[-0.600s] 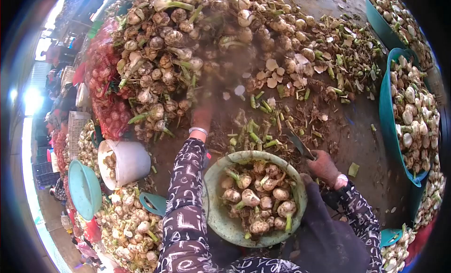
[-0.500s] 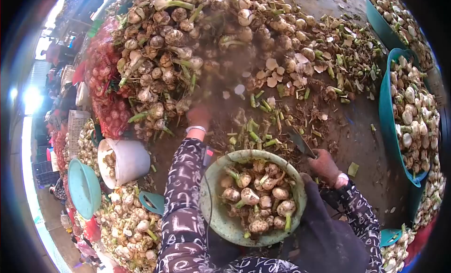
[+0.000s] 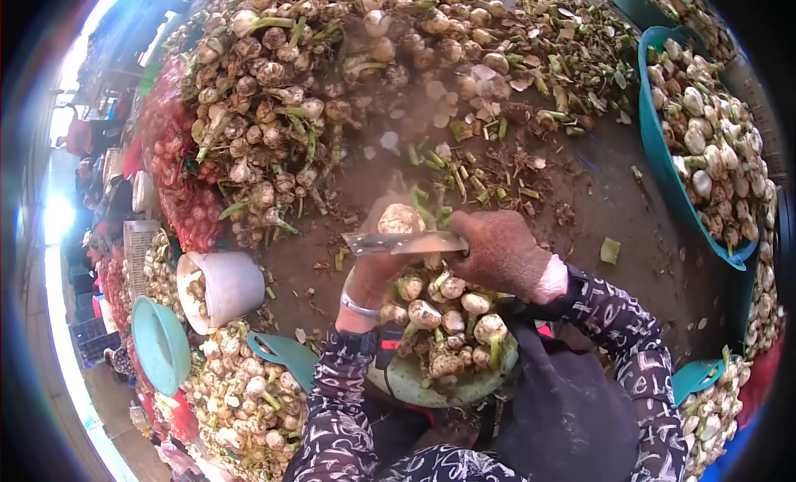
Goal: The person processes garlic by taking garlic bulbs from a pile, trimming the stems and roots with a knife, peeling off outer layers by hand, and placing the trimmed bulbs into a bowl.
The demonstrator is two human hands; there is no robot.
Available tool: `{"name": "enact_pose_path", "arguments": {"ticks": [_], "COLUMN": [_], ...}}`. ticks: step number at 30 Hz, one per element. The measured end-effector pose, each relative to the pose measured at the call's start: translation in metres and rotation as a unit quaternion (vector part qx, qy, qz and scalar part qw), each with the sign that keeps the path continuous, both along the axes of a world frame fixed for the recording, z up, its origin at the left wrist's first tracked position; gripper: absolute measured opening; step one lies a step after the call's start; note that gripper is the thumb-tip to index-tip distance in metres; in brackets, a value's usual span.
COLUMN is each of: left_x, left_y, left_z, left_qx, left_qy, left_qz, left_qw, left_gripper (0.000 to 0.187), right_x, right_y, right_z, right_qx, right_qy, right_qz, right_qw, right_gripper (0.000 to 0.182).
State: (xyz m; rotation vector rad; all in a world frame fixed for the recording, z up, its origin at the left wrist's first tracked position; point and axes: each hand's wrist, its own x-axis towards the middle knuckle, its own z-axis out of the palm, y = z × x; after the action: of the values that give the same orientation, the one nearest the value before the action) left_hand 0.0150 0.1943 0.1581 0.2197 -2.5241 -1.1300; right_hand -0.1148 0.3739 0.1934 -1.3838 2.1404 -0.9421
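In front of me my left hand [image 3: 375, 270] is closed round a pale garlic bulb [image 3: 400, 218], its top showing above the fingers. My right hand [image 3: 502, 251], in a brownish glove, grips a knife [image 3: 390, 243]. The broad blade points left and lies across the front of the bulb; whether it touches cannot be made out. Both hands are above the far edge of a pale green basin [image 3: 414, 389] at my lap. Several garlic bulbs [image 3: 424, 314] with short stems lie in it, partly hidden by my hands.
Untrimmed garlic [image 3: 274, 75] is heaped at the back left beside red mesh sacks [image 3: 178, 154]. Cut stems and roots [image 3: 481, 167] litter the surface. A teal tub [image 3: 655, 150] of garlic stands right; a white bucket [image 3: 236, 287] and a turquoise basin [image 3: 160, 345] are left.
My left hand has come back from the heap with a garlic bulb. My right hand has swung the knife up and left to the bulb. The view has shifted slightly.
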Motion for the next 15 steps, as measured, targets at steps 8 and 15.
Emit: {"name": "enact_pose_path", "arguments": {"ticks": [8, 15], "left_x": [0.019, 0.004], "left_y": [0.052, 0.087], "left_z": [-0.012, 0.06], "left_qx": [0.223, 0.419], "left_qy": [0.02, 0.014], "left_qz": [0.077, 0.118], "left_qw": [0.971, 0.9], "left_gripper": [0.025, 0.054], "right_x": [0.0, -0.066], "right_y": [0.017, 0.07], "right_z": [-0.046, -0.071], "right_qx": [-0.046, 0.162], "right_qy": [0.028, -0.045], "right_qz": [0.001, -0.283], "right_qw": [0.999, 0.944], "right_gripper": [0.031, 0.032]}}
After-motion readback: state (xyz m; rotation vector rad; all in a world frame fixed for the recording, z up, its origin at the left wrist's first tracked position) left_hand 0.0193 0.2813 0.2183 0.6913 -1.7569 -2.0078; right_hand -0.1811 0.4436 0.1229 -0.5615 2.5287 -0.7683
